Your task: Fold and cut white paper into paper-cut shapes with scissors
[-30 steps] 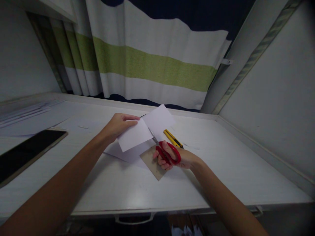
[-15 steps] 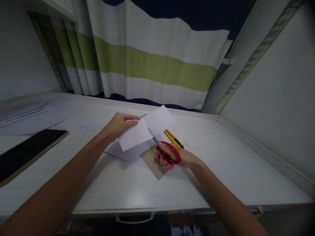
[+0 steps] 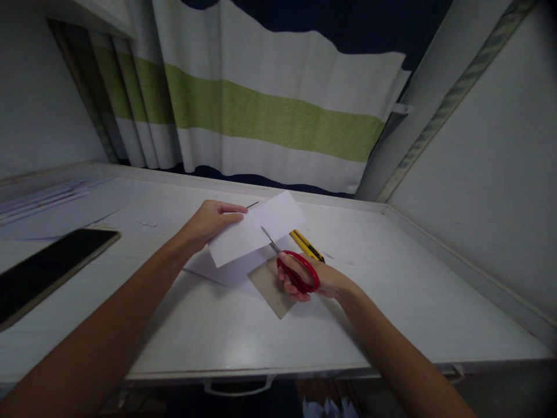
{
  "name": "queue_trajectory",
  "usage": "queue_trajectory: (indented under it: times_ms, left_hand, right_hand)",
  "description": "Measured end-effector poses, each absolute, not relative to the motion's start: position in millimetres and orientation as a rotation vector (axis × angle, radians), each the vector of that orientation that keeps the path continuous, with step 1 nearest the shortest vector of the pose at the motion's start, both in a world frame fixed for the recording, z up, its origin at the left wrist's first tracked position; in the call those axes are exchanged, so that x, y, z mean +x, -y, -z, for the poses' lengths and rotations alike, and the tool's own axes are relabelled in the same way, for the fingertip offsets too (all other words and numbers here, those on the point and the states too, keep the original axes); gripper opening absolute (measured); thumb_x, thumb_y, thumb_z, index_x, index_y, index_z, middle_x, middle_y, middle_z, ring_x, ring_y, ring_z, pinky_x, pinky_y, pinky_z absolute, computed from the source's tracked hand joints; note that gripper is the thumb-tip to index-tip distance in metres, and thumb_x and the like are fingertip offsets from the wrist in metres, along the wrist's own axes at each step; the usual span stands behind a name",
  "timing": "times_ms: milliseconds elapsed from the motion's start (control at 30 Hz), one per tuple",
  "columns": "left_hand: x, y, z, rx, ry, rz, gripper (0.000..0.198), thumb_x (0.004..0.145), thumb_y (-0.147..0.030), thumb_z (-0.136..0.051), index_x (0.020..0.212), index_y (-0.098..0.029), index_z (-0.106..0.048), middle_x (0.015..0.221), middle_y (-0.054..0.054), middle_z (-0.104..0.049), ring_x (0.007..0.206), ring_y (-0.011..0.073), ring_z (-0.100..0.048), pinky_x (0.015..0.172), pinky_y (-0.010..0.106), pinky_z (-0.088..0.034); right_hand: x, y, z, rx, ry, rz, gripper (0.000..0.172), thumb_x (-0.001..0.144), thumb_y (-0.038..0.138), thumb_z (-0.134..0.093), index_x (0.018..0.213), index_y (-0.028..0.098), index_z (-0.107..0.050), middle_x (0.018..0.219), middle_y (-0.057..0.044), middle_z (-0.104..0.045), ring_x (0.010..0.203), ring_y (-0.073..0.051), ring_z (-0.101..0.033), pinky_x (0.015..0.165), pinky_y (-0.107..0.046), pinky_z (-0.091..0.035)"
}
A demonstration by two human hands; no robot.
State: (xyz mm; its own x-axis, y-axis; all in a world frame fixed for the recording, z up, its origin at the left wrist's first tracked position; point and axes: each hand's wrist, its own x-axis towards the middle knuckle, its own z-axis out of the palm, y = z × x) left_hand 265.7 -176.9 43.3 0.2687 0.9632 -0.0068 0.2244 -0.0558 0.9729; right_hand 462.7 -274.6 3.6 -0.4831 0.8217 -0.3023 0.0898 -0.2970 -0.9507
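My left hand [image 3: 212,222] pinches the left edge of a white sheet of paper [image 3: 237,239], held just above the white desk [image 3: 217,331]. My right hand [image 3: 311,280] is closed through the red handles of a pair of scissors [image 3: 296,268], whose blades run up into the paper and split it into a left and a right flap [image 3: 278,213]. A brown piece of card [image 3: 270,285] and another white sheet lie on the desk below the hands.
A yellow utility knife [image 3: 307,245] lies just behind my right hand. A dark phone or tablet [image 3: 47,268] rests at the left. Papers lie at the far left. A striped curtain [image 3: 270,116] hangs behind the desk; a wall rises on the right.
The scissor handles have closed a little and the right flap of paper has dropped slightly. Both hands stay in nearly the same place.
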Motion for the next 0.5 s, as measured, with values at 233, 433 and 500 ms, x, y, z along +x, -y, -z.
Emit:
queue_trajectory:
  times_ms: [233, 433, 500]
  left_hand:
    - [265.3, 176.3, -44.2, 1.517, -1.163, -0.901, 0.033, 0.056, -0.025, -0.064, 0.089, -0.016, -0.066, 0.067, 0.004, -0.067, 0.05, 0.0125, -0.055, 0.043, 0.019, -0.038]
    - [264.8, 177.5, -44.1, 1.499, -1.144, -0.898, 0.035, 0.056, -0.024, -0.064, 0.09, -0.015, -0.065, 0.067, 0.005, -0.067, 0.052, 0.0129, -0.056, 0.044, 0.02, -0.04]
    - [264.7, 177.2, -43.4, 1.501, -1.136, -0.903, 0.035, 0.056, -0.024, -0.064, 0.09, -0.015, -0.065, 0.065, 0.005, -0.066, 0.051, 0.0127, -0.055, 0.044, 0.02, -0.039]
  right_hand:
    - [461.9, 275.5, -6.4, -1.198, 1.462, -1.785, 0.041, 0.08, 0.053, -0.033, 0.072, 0.014, -0.045, 0.046, 0.004, -0.044, 0.032, -0.004, -0.038, 0.028, -0.016, -0.027]
    - [462.7, 276.8, -7.4, -1.197, 1.491, -1.768, 0.04, 0.08, 0.052, -0.034, 0.07, 0.015, -0.043, 0.043, 0.005, -0.043, 0.03, -0.004, -0.038, 0.027, -0.015, -0.026]
    - [462.6, 276.8, -7.9, -1.195, 1.491, -1.759, 0.039, 0.081, 0.052, -0.034, 0.07, 0.015, -0.043, 0.043, 0.005, -0.044, 0.03, -0.004, -0.038, 0.027, -0.015, -0.027]
